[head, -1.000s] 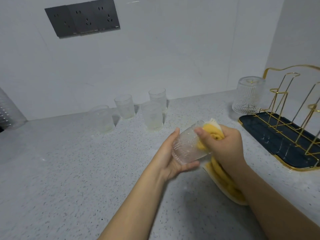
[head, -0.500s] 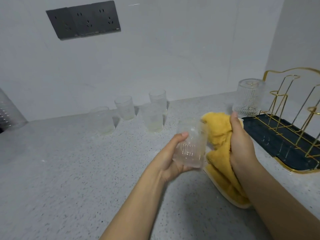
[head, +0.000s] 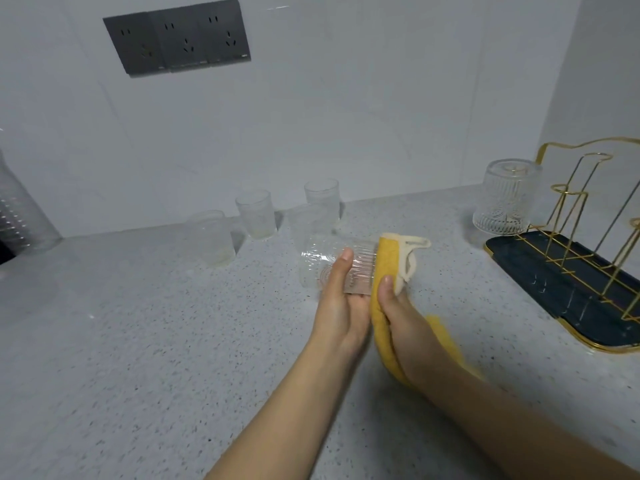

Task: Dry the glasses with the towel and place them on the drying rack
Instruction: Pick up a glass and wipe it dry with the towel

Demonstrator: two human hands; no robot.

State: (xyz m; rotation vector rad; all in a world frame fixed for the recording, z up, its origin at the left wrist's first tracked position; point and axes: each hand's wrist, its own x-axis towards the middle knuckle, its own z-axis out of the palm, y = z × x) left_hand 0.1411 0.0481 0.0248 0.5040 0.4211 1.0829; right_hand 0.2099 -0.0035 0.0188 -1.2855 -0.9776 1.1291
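Since half a second ago, held glass [head: 327, 268] has tipped from near upright onto its side, and yellow towel [head: 384, 271] has closed in against its open end. Left hand [head: 341, 306] grips the glass from below, thumb across the ribbed wall, fingers curled beneath. Right hand [head: 401, 317] clutches the towel, thumb pinching its cream edge; loose end trails under the right forearm. Both are raised above the speckled grey worktop [head: 138, 341].

Four more glasses stand upright near the back wall: front-left glass [head: 211, 242], back-left glass [head: 255, 218], back-right glass [head: 322, 199], and a fourth glass [head: 311, 223] partly hidden behind the held one. The two on the left show a faint yellowish tint at the bottom; whether it is liquid cannot be told.

Drying rack [head: 571, 278], gold wire over a dark tray, sits at the right. One ribbed glass [head: 505, 202] is upside down at its back corner; other prongs bare. Triple wall socket [head: 178, 39] above. Clear dimpled container [head: 20, 216] at the left edge, contents unclear.
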